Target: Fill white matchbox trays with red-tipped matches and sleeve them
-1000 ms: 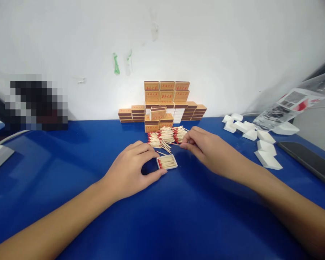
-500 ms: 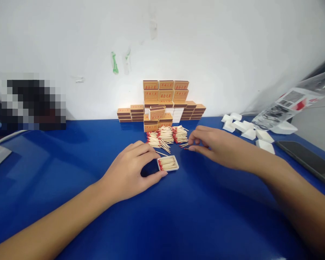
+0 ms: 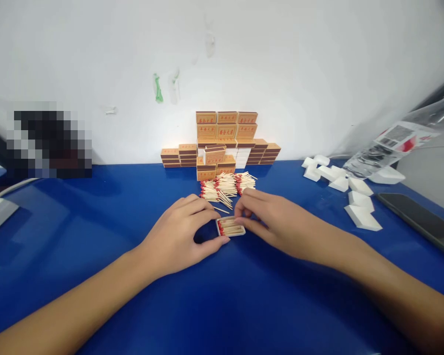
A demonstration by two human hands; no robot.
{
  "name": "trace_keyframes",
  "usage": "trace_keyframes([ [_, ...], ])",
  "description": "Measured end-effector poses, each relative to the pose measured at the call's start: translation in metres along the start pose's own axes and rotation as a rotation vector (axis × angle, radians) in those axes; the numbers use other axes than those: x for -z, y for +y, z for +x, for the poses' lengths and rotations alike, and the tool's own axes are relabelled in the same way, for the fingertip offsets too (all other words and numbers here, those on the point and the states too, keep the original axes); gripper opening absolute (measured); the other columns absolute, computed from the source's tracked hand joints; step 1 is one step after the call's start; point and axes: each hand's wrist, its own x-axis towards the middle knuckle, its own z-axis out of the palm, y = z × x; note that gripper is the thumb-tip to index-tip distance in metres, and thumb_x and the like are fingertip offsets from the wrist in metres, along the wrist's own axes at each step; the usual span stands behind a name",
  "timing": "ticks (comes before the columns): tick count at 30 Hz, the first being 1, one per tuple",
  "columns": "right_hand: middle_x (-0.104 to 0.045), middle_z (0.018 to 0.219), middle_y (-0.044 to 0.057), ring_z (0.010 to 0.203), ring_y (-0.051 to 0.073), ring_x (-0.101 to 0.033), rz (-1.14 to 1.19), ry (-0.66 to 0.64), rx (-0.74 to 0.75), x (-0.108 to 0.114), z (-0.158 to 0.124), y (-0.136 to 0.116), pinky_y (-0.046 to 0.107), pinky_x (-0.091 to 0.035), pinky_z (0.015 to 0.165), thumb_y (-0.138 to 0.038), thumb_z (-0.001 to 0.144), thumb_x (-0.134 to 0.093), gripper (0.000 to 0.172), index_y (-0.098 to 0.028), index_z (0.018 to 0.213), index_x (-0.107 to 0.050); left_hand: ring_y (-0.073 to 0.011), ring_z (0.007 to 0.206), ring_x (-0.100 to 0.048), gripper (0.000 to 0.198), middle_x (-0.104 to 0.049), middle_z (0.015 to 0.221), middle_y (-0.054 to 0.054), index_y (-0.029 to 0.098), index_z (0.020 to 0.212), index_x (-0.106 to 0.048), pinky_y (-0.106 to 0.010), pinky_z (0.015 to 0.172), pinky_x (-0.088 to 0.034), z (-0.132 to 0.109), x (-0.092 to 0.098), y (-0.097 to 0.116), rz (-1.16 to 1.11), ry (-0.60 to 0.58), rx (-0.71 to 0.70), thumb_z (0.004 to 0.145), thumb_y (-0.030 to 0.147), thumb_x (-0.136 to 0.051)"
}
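You have a small white rectangular open-topped tray [image 3: 232,235] lying flat before you, its pale wooden matches [image 3: 228,228] laid lengthwise, red heads at its left end. Just beyond the tray you see a single pale wooden match [image 3: 221,209]; farther beyond the tray spreads a heap of red-headed wooden matches [image 3: 226,184] in rough bunches.

Left hand [image 3: 185,231] grips white tray [image 3: 234,234] at its left end, matches [image 3: 228,227] inside. Right hand [image 3: 277,217] at tray's right end, fingertips together. Loose match pile [image 3: 226,184] behind, stacked matchboxes [image 3: 227,131] beyond, phone [image 3: 422,219] far right.
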Motion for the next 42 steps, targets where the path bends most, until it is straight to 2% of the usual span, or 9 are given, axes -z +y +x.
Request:
trace_keyframes([
  [4,-0.066,0.093,0.005,0.079,0.019,-0.06,0.029,0.072,-0.011,0.0,0.002,0.0,0.031,-0.044,0.07,-0.024,0.106,-0.055,0.013,-0.021,0.096,-0.063,-0.0245,0.096,-0.069,0.025,-0.077,0.105,-0.007,0.018,0.109,-0.074,-0.044,0.089,-0.056,0.001,0.001,0.002,0.012,0.055,-0.017,0.095,0.038,-0.078],
  [8,-0.064,0.088,0.004,0.076,0.019,-0.059,-0.067,0.234,-0.056,0.013,0.002,0.027,0.032,-0.043,0.069,-0.03,0.106,-0.054,0.016,-0.021,0.097,-0.064,-0.0248,0.098,-0.068,0.026,-0.077,0.107,-0.008,0.017,0.11,-0.074,-0.045,0.09,-0.055,0.002,0.001,0.0,0.021,0.041,-0.007,0.096,0.039,-0.076],
  [13,-0.065,0.095,0.008,0.083,0.023,-0.061,-0.151,0.064,-0.142,0.015,0.004,0.06,0.035,-0.045,0.074,-0.034,0.102,-0.058,0.016,-0.022,0.094,-0.066,-0.0246,0.099,-0.069,0.024,-0.077,0.108,-0.006,0.02,0.11,-0.075,-0.045,0.092,-0.053,0.001,0.002,0.0,0.016,-0.029,0.02,0.096,0.039,-0.077],
  [18,-0.065,0.098,0.009,0.086,0.023,-0.061,-0.072,-0.017,-0.18,0.01,0.006,0.069,0.037,-0.048,0.078,-0.033,0.104,-0.05,0.02,-0.022,0.092,-0.062,-0.0242,0.099,-0.069,0.026,-0.077,0.109,-0.006,0.02,0.111,-0.075,-0.044,0.092,-0.052,0.0,0.003,0.001,0.02,-0.051,0.012,0.096,0.041,-0.076],
  [25,-0.065,0.099,0.008,0.087,0.023,-0.061,0.012,-0.006,-0.124,0.011,0.001,0.036,0.037,-0.048,0.079,-0.039,0.108,-0.044,0.026,-0.023,0.093,-0.057,-0.0248,0.099,-0.068,0.026,-0.077,0.107,-0.006,0.019,0.11,-0.076,-0.045,0.091,-0.052,0.0,0.002,0.001,0.036,-0.039,0.026,0.095,0.041,-0.076],
  [29,-0.066,0.102,0.007,0.086,0.021,-0.062,0.028,-0.01,-0.046,0.002,-0.001,0.0,0.034,-0.048,0.075,-0.027,0.108,-0.048,0.017,-0.022,0.097,-0.06,-0.0246,0.097,-0.068,0.026,-0.077,0.105,-0.006,0.018,0.109,-0.075,-0.044,0.089,-0.053,0.0,0.001,0.003,0.032,-0.014,0.004,0.094,0.04,-0.078],
  [32,-0.066,0.1,0.006,0.085,0.02,-0.063,0.024,0.018,-0.005,-0.001,0.001,-0.006,0.033,-0.048,0.074,-0.025,0.107,-0.051,0.014,-0.021,0.098,-0.061,-0.0241,0.096,-0.069,0.025,-0.077,0.103,-0.006,0.017,0.109,-0.075,-0.043,0.088,-0.053,0.001,0.002,0.004,0.026,0.035,-0.017,0.094,0.037,-0.078],
  [36,-0.062,0.098,0.006,0.084,0.02,-0.061,-0.074,0.223,-0.032,0.006,0.003,0.024,0.034,-0.047,0.075,-0.024,0.106,-0.052,0.013,-0.021,0.101,-0.064,-0.0234,0.095,-0.07,0.024,-0.077,0.103,-0.006,0.018,0.109,-0.074,-0.042,0.088,-0.054,0.001,0.002,0.004,0.027,0.079,-0.042,0.096,0.038,-0.077],
  [42,-0.06,0.102,0.007,0.087,0.022,-0.062,-0.11,0.073,-0.089,0.008,0.005,0.057,0.036,-0.049,0.079,-0.027,0.102,-0.057,0.011,-0.022,0.102,-0.066,-0.0252,0.1,-0.069,0.025,-0.076,0.108,-0.007,0.019,0.11,-0.074,-0.044,0.091,-0.055,0.001,0.002,0.002,0.016,-0.029,-0.002,0.096,0.04,-0.076],
])
